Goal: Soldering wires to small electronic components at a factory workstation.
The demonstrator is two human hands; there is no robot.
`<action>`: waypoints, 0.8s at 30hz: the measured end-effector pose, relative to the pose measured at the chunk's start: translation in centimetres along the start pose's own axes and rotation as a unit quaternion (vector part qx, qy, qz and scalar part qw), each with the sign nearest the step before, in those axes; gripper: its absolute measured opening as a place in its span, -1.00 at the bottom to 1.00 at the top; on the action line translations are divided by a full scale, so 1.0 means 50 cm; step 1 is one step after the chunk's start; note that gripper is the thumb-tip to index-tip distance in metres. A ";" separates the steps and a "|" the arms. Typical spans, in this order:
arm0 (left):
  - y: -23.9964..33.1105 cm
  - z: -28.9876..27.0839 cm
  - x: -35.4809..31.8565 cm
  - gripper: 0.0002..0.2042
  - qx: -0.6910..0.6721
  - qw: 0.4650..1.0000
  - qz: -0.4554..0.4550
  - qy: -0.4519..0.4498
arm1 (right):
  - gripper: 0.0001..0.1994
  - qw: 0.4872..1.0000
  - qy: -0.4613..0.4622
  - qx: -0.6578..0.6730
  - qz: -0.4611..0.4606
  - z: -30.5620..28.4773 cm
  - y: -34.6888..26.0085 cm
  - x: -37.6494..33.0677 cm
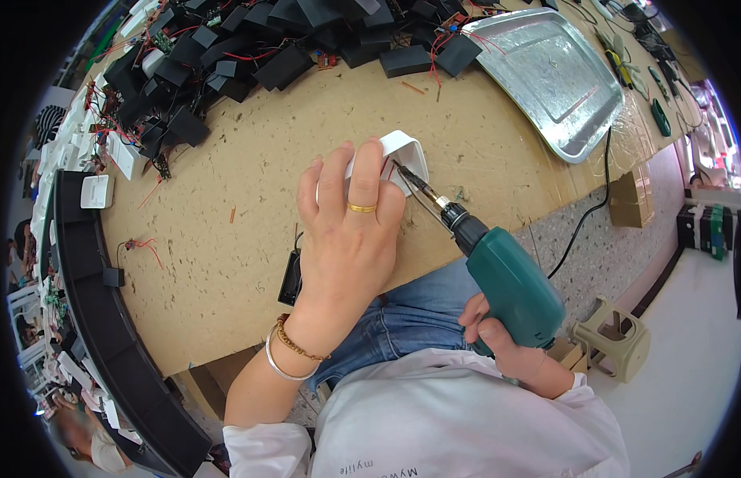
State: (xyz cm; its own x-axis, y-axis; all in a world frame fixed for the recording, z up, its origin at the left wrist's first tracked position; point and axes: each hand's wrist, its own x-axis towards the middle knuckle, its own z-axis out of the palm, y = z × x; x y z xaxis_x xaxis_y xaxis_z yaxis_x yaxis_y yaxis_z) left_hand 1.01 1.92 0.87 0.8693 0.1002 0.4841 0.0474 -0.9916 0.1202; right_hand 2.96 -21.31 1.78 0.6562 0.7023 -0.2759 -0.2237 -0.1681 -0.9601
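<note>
Left grip [346, 219] holds the white box [401, 145] at its one o'clock; right grip [506, 346] is closed on the tool [514, 287], whose tip [412, 177] reaches inside from between four and five o'clock. Best brace the box on the surface [191, 295], fingers [367, 171] clear of the tip.

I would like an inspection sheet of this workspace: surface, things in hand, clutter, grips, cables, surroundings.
Surface: tan table, strewn with dark specks and small scraps.
Things in hand: white casing, open side showing; green pistol-shaped tool, its tip at that opening.
Clutter: heap of black boxes with wires; metal tray on the right.
Grips: left hand on the casing, right hand around the tool's handle.
Cables: black cord hanging past the table's right edge.
Surroundings: beige stool, right; black trough, left.
</note>
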 end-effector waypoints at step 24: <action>0.001 -0.002 0.001 -0.87 0.008 1.000 -0.001 -0.005 | -0.75 0.999 0.025 0.047 -0.008 0.005 0.003 -0.008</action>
State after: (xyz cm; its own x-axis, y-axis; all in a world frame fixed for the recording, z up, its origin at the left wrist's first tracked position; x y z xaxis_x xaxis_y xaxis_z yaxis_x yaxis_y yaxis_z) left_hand 0.99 1.89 0.98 0.8739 0.1011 0.4754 0.0566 -0.9926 0.1071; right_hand 2.48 -21.42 1.76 0.6953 0.6686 -0.2639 -0.2774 -0.0892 -0.9566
